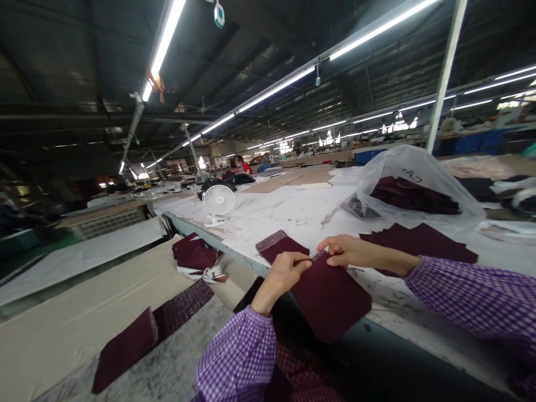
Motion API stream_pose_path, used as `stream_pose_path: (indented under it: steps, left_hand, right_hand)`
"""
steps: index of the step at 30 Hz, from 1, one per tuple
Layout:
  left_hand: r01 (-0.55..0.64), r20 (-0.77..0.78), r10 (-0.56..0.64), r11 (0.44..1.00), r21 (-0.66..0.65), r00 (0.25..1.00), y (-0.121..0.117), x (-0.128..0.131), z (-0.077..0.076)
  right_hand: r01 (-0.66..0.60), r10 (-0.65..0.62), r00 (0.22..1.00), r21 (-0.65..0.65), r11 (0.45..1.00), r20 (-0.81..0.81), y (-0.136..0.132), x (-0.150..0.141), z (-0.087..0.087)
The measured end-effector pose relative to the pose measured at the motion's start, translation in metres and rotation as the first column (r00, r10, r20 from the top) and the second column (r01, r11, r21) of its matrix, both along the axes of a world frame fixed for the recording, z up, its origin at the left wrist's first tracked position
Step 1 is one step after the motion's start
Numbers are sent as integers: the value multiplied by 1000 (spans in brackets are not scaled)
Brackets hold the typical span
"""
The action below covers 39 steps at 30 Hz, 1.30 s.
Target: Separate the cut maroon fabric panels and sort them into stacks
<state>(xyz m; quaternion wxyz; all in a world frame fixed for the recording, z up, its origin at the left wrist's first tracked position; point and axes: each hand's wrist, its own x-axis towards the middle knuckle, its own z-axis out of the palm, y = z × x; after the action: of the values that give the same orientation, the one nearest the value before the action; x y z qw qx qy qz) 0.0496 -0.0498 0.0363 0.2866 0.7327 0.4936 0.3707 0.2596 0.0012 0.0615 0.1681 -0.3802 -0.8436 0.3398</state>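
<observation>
A maroon fabric piece (pixel 333 298) hangs from its top edge over the table's front edge. My left hand (pixel 287 274) pinches that edge at its left corner, thumb and fingers together. A little to the right, my right hand (pixel 347 251) grips the same edge between thumb and fingers. Just behind the hands lies another maroon piece (pixel 281 245) with a speckled strip on one side. Right of my right hand, partly behind the forearm, a fanned stack of maroon pieces (pixel 422 243) rests on the table.
A clear plastic bag (pixel 456 195) with dark maroon fabric stands at the right. A small white fan (pixel 218 201) sits on the white-covered table (pixel 285 209). On the left surface lie a tied maroon bundle (pixel 196 252) and overlapping maroon pieces (pixel 129 346). A person (pixel 243 166) is far back.
</observation>
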Motion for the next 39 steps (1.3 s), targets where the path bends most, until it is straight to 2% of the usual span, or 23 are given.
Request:
stream_pose_path:
  steps: [2, 5, 8, 11, 16, 26, 32, 38, 39]
  left_hand:
    - [-60, -72, 63, 997, 43, 995, 7, 9, -2]
    - [-144, -193, 177, 975, 170, 965, 16, 26, -12]
    - [-112, -351, 223, 944, 310, 909, 21, 37, -25]
    - [-65, -420, 229, 927, 371, 878, 21, 39, -32]
    - [-3, -466, 219, 908, 420, 857, 20, 36, -31]
    - [-14, -508, 225, 922, 386, 831, 22, 36, -29]
    - [-1, -544, 233, 920, 393, 806, 19, 37, -27]
    - [71, -641, 210, 921, 383, 739, 17, 38, -23]
    - [74, -649, 210, 921, 382, 731, 16, 38, -22]
  right_hand:
    - [10, -10, 1000, 5, 1000, 26, 4, 0, -4]
    - [8, -36, 988, 185, 983, 148, 9, 6, -9]
    - [18, -131, 960, 412, 911, 248, 16, 16, -12]
    - [-48, -106, 957, 507, 861, 271, 21, 23, -14]
    - [-172, -12, 955, 585, 793, 297, 23, 20, -16]
    - [-262, -40, 904, 626, 735, 426, 24, 10, -16]
    - [-361, -85, 854, 701, 615, 514, 23, 9, -23]
    - [-494, -82, 803, 736, 464, 591, 27, 14, -35]
    - [-497, -89, 801, 740, 454, 592, 28, 16, -36]
